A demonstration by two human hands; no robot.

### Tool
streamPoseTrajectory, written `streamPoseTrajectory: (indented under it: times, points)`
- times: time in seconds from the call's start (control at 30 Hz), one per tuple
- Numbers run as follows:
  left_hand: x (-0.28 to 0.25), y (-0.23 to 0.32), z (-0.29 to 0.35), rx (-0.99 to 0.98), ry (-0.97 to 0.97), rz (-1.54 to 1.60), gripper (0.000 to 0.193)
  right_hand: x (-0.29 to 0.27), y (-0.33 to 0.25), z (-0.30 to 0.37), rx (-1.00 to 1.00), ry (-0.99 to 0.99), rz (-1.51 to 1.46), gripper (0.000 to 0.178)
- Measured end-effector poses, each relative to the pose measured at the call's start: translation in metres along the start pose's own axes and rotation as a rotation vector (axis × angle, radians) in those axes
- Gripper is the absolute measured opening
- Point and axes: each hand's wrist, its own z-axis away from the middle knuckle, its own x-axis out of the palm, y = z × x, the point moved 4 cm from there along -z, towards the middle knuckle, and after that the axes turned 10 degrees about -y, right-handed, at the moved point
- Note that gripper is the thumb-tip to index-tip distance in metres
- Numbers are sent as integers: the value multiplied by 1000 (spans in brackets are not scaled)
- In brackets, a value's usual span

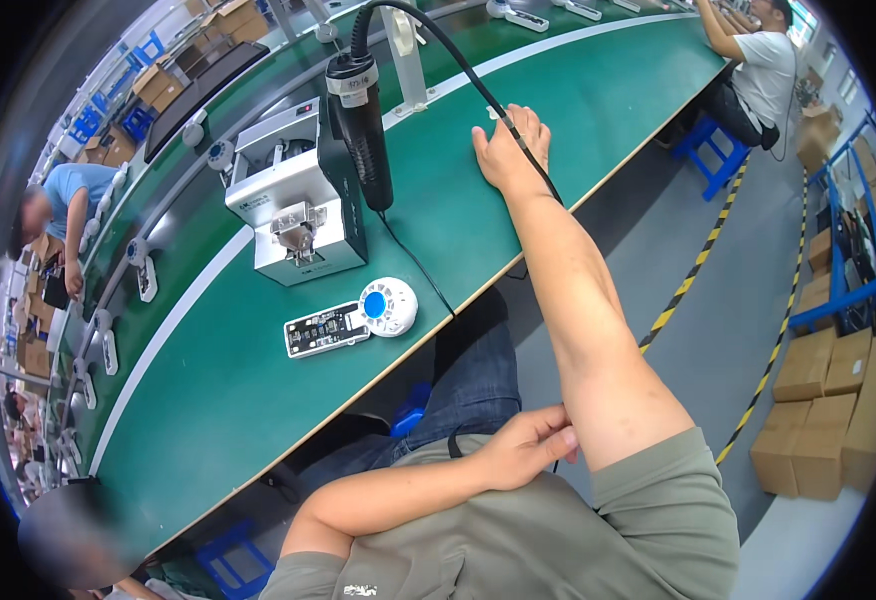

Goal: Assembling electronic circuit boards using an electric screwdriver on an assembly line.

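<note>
My right hand point(514, 150) lies on the green table with its fingers apart, and a black cable crosses in front of it. My left hand point(530, 447) is bent across my body beside my right arm, near the elbow. Its fingers are curled, and their tips are partly hidden by that arm. A white handheld fan point(395, 318) with a blue round centre lies near the table edge, its handle opened to a circuit board point(326, 330). Above the table hangs a black electric screwdriver point(360, 130). Behind the fan stands a silver and black screw feeder point(293, 200).
The green table point(208, 410) has a wooden front edge. A white stand point(405, 60) rises behind the screwdriver. More fans point(141, 265) lie along the line at left. Co-workers sit at far right point(758, 75) and left point(73, 200). Cardboard boxes point(818, 440) are stacked at right.
</note>
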Motion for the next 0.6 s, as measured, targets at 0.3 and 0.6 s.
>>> streamPoseTrajectory:
  times: [0.3, 0.6]
  points:
    - [33, 12, 1, 30, -341, 260, 41, 0, 0, -3, -4, 41, 63, 62]
    - [20, 26, 4, 73, -161, 338, 49, 3, 4, -14, 84, -54, 109, 73]
